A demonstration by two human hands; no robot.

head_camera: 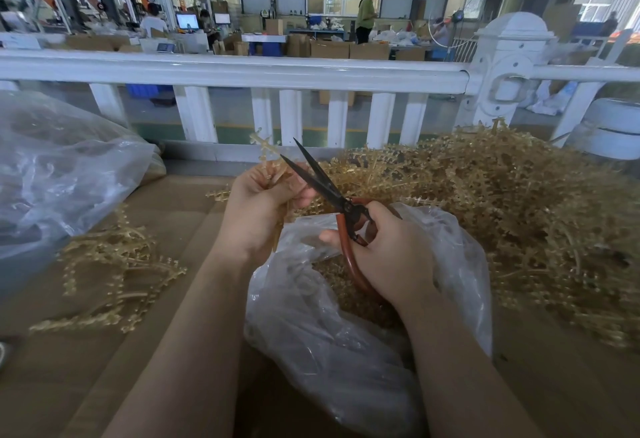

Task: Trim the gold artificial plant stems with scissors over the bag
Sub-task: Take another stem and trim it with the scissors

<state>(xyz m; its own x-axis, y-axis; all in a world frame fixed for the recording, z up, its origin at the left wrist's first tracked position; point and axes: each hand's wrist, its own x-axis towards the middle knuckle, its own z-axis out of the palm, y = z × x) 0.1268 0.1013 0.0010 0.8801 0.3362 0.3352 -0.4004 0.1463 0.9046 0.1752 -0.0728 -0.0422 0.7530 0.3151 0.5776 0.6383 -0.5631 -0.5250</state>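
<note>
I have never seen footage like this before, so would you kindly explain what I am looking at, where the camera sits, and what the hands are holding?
There is no machine here: a person works with two bare hands, and the single picture comes from a wide-angle camera worn on their head, looking forward and down. The left hand grips a gold plastic stem, which sticks up above the fingers. The right hand holds the scissors by their reddish handles, blades open beside the stem. Directly below the hands sits a clear plastic bag with gold cuttings inside. On the brown surface, a large pile of gold stems lies to the right and a smaller bunch to the left. Another big plastic bag lies at far left. Behind runs a white railing, with a workshop beyond.
</note>
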